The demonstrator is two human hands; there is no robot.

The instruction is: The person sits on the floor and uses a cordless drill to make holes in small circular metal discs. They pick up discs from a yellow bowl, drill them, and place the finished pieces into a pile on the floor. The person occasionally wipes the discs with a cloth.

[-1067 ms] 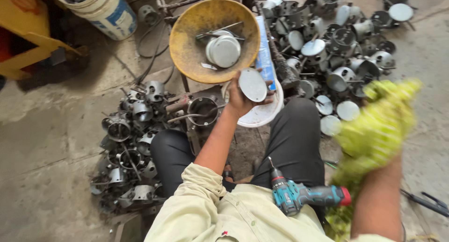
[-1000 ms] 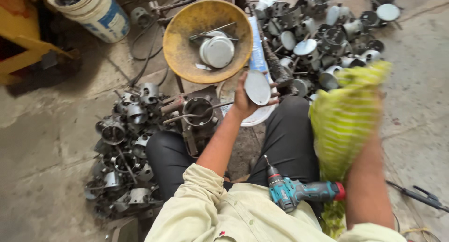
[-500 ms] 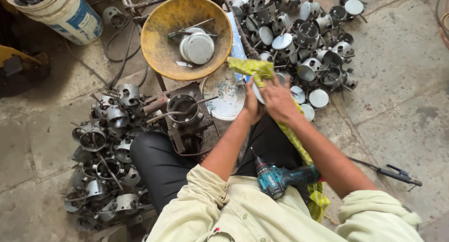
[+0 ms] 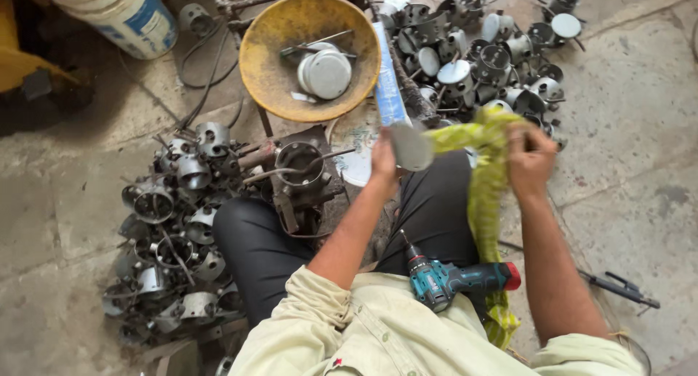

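My left hand (image 4: 383, 158) grips a round grey metal disc (image 4: 411, 148) by its edge, above my knees. My right hand (image 4: 528, 158) is closed on a yellow-green cloth (image 4: 486, 180), whose upper end lies against the disc while the rest hangs down over my right thigh. A teal cordless drill (image 4: 454, 278) with a red end rests on my lap, below both hands.
A yellow metal bowl (image 4: 276, 63) holding round lids sits ahead. Piles of grey metal cylinder housings (image 4: 174, 231) lie at left and more housings (image 4: 487, 49) at upper right. One housing stands on a small fixture (image 4: 299, 169). A white bucket (image 4: 120, 13) stands at top left; a black tool (image 4: 618, 287) lies at right.
My right hand brought the cloth in from the right to the disc, then drew back to the right, stretching the cloth. The left hand kept hold of the disc.
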